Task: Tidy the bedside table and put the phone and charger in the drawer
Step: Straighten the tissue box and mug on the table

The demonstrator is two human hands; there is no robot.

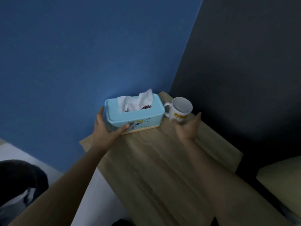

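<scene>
Left hand (pixel 104 128): grip spread around the near-left end of the light-blue tissue box (pixel 134 115), thumb on the front face, fingers on the end wall; it spans the box rather than lifting it, as far as can be told.

Right hand (pixel 189 128): grip spread, palm turned inward, just beside the white mug (pixel 179 110); whether the fingers touch the mug cannot be told through the blur.

Tissue box: upright at the back of the table (pixel 154 160), against the blue wall (pixel 81 54), white tissue (pixel 136 101) standing out of the slot.

Mug: upright, just right of the box, handle toward it, near the table's back right corner.

Phone, charger, drawer: none in view; the rest of the tabletop looks bare.

Risks, judged: sliding the box right could knock the mug's handle; a loose one-handed hold could tip the mug off the nearby edge.
</scene>
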